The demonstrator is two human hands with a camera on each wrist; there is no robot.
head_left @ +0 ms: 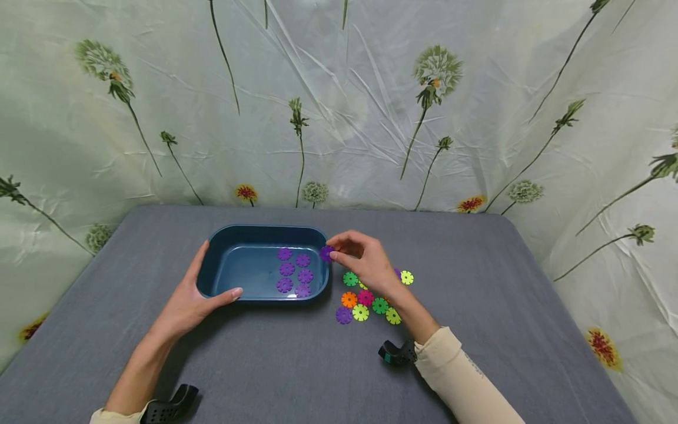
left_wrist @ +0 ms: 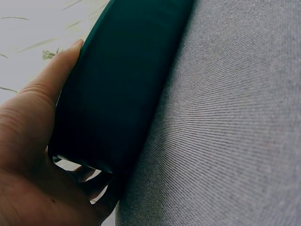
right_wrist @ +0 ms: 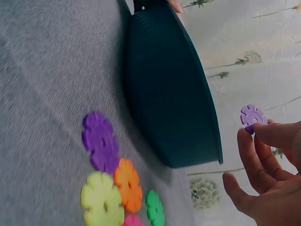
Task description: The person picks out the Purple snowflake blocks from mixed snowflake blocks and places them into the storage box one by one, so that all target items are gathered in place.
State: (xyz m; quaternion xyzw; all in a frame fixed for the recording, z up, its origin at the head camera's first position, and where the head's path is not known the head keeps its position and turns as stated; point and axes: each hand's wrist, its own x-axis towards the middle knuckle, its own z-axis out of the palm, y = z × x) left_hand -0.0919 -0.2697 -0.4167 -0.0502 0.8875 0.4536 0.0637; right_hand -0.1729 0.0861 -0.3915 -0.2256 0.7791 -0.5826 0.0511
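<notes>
A dark blue plastic tub (head_left: 241, 297) stands on the table with several purple flower-shaped discs (head_left: 287, 269) lying flat in its right half. My left hand (head_left: 186, 303) grips the tub's left end, thumb over the front rim and fingers round the side. In the left wrist view that hand (left_wrist: 33, 141) wraps the tub's corner (left_wrist: 113, 84). Between thumb and fingertips my right hand (head_left: 368, 262) pinches one purple flower disc (head_left: 326, 253) at the tub's right rim. The right wrist view shows this purple disc (right_wrist: 253, 116) raised above the rim level.
Right of the tub lie loose flower discs: green (head_left: 350, 279), orange (head_left: 349, 300), pink (head_left: 365, 297), yellow (head_left: 361, 312) and purple (head_left: 344, 315). My right forearm hides some. Grey cloth (head_left: 296, 365) covers the table; a flowered curtain (head_left: 349, 118) hangs behind.
</notes>
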